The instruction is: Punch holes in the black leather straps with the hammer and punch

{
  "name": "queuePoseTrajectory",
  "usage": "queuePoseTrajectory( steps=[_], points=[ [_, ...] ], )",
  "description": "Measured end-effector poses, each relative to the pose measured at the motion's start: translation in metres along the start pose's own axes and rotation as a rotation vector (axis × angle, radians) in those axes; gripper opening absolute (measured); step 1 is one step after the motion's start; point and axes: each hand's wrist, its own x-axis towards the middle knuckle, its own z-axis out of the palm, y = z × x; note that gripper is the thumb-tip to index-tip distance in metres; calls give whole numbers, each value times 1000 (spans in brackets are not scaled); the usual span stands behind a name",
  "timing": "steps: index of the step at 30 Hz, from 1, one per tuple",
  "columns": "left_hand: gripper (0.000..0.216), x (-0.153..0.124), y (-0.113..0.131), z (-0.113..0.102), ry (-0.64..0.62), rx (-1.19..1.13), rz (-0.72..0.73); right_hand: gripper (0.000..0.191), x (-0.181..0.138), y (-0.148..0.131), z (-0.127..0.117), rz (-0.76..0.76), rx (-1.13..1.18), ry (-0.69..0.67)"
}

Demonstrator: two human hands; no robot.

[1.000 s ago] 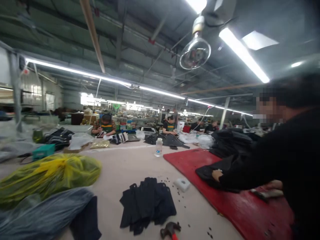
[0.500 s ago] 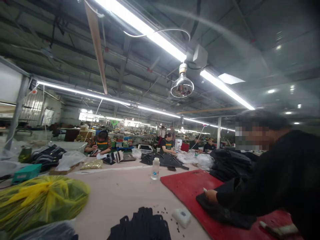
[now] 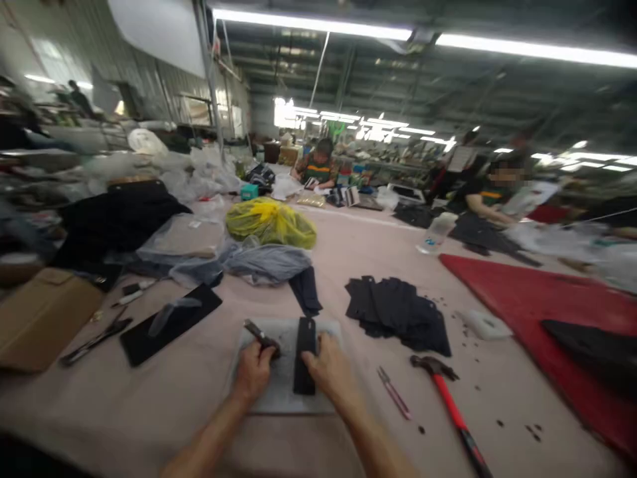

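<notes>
My left hand [image 3: 253, 372] is closed around a small dark metal tool [image 3: 259, 333] whose tip points up and left. My right hand [image 3: 329, 370] lies with its fingers pressed on a narrow black fabric strip [image 3: 304, 355]. The strip rests lengthwise on a grey-white slab [image 3: 283, 382] on the beige table. A stack of black fabric pieces [image 3: 398, 313] lies just beyond and to the right of the slab. Both forearms enter from the bottom edge.
A red-handled hammer [image 3: 450, 405] and a thin pink-handled tool [image 3: 393, 392] lie right of the slab. A red mat [image 3: 537, 305] fills the right side. A cardboard box [image 3: 42, 318], scissors [image 3: 94, 340], a black panel [image 3: 169, 322] and plastic bags [image 3: 271, 222] sit left. Other people work at the far end.
The camera has swung down and left from the ceiling and the neighbouring person to the table. My two hands, the slab and the strip have come into view.
</notes>
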Motion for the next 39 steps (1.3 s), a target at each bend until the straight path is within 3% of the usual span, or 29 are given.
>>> queuePoseTrajectory(
  steps=[2,5,10,14,17,21,26,31,34,39],
  points=[
    [19,-13,-18,-14,-39,24,-39,42,1,-10,21,51,-34,-45],
    [24,-11,-20,-13,-42,37,-35,50,13,-15,27,84,-65,-68],
    [22,-9,-15,-6,-91,66,11,36,26,-9,26,122,-6,-104],
    [22,-12,-18,-8,-122,70,11,11,29,3,25,87,187,-187],
    [22,-11,-15,-10,-122,49,-18,16,26,12,18,54,368,-257],
    [21,-11,-6,-14,-86,-109,-99,26,16,19,9,39,504,-278],
    [23,-18,5,-17,-231,-461,-235,21,13,26,13,13,459,-202],
    [19,-12,23,0,-336,-445,-194,13,6,30,24,7,259,-41],
    [19,1,34,22,-346,-449,-118,25,-6,36,19,-32,195,28],
    [19,19,32,51,-345,-392,-102,22,-24,60,7,-172,173,-61]
  ],
)
